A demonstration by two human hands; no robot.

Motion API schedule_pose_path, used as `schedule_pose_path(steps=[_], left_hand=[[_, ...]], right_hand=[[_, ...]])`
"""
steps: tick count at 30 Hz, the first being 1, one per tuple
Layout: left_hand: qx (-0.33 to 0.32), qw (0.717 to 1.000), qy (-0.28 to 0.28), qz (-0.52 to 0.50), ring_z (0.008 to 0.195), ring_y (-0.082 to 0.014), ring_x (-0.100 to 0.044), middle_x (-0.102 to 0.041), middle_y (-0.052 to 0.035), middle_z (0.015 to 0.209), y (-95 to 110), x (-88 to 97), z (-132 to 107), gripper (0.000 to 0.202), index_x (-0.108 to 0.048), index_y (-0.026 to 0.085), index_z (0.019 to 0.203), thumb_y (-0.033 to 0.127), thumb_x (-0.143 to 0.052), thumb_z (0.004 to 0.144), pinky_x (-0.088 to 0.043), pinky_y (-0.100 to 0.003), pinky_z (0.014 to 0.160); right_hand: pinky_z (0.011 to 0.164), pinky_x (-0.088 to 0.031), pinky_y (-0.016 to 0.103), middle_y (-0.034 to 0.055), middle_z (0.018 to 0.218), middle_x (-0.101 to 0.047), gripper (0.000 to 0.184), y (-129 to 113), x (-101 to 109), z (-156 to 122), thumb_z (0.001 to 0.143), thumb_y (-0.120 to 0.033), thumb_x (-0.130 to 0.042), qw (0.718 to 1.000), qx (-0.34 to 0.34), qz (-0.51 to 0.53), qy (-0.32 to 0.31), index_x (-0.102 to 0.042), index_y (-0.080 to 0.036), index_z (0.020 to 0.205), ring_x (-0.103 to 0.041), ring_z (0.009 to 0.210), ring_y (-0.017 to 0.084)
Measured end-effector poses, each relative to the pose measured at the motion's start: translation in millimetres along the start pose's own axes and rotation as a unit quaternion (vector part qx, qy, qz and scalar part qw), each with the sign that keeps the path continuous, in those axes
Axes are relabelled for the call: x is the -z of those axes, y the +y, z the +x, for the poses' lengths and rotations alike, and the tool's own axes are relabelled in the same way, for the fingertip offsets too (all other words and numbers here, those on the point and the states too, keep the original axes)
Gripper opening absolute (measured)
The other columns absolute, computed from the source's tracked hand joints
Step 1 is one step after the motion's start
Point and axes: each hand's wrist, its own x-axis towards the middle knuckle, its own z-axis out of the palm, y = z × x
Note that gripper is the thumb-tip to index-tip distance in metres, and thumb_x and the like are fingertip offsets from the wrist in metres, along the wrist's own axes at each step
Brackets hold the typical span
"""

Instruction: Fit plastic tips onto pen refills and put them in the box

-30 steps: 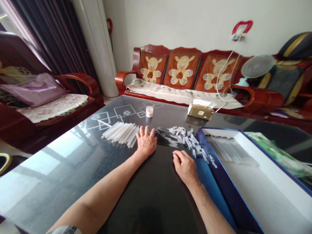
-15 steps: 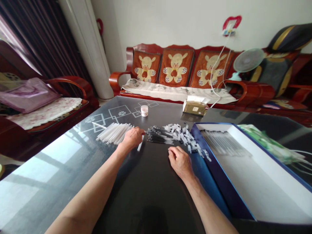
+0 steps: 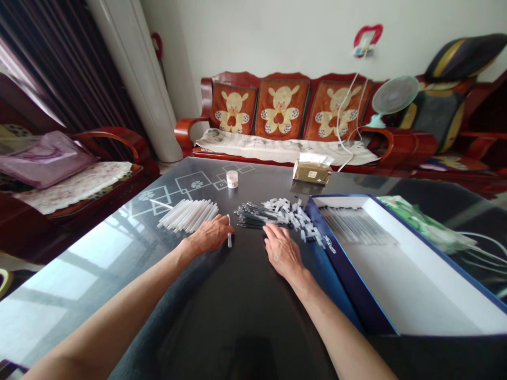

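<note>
My left hand (image 3: 210, 234) is closed, its fingers pinched on a translucent white pen barrel (image 3: 229, 243) just above the dark table. Beside it, to the left, lies a row of similar white pen barrels (image 3: 189, 215). My right hand (image 3: 282, 252) rests palm down with its fingers stretched out, nothing visible in its grip. Its fingertips reach the near edge of a bundle of black pen refills (image 3: 251, 216); whether they touch is hard to tell. A heap of small white and dark pen caps (image 3: 291, 214) spreads behind and to the right of this hand.
On the right stands a blue-edged box (image 3: 420, 311) with a white inside and a row of finished-looking pens (image 3: 358, 226). Behind it lies a green and white plastic package (image 3: 425, 221). A small round tub (image 3: 232, 179) and a tissue box (image 3: 312, 172) stand farther back.
My right hand has moved forward and left towards the refills, its curled fingers now stretched out. My left hand has come slightly nearer, and the barrel in it is turned more upright.
</note>
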Motion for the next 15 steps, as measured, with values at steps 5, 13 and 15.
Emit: schedule_pose_path(steps=[5,13,15], left_hand=[[-0.044,0.999,0.029,-0.012,0.093,-0.0198,-0.053,-0.058,-0.0073,0.103,9,0.9,2,0.021,-0.066,0.023,0.096,0.02,-0.046,0.091,-0.048,-0.03,0.078],[-0.083,0.994,0.047,-0.058,0.09,-0.0178,-0.057,-0.061,-0.0066,0.098,19,-3.8,7,0.021,-0.061,0.018,0.094,0.02,-0.04,0.094,-0.046,-0.031,0.085],[-0.08,0.993,0.063,-0.064,0.089,-0.0174,-0.058,-0.061,-0.0066,0.095,19,-6.4,6,0.019,-0.059,0.017,0.095,0.019,-0.04,0.093,-0.046,-0.031,0.085]], right_hand=[[0.088,-0.049,0.035,0.0087,0.109,-0.067,0.027,3,-3,-1,0.091,-0.016,-0.044,1.0,-0.004,0.016,0.011,-0.064,-0.019,0.107,-0.056,0.099,0.022],[0.095,-0.043,0.04,0.0073,0.117,-0.066,0.029,6,-6,-2,0.09,-0.017,-0.047,0.999,0.011,0.053,0.001,-0.061,-0.019,0.115,-0.051,0.114,0.025],[0.095,-0.042,0.039,0.0078,0.113,-0.066,0.028,6,-5,-2,0.091,-0.017,-0.045,0.998,0.006,0.056,0.013,-0.062,-0.019,0.113,-0.052,0.111,0.024]])
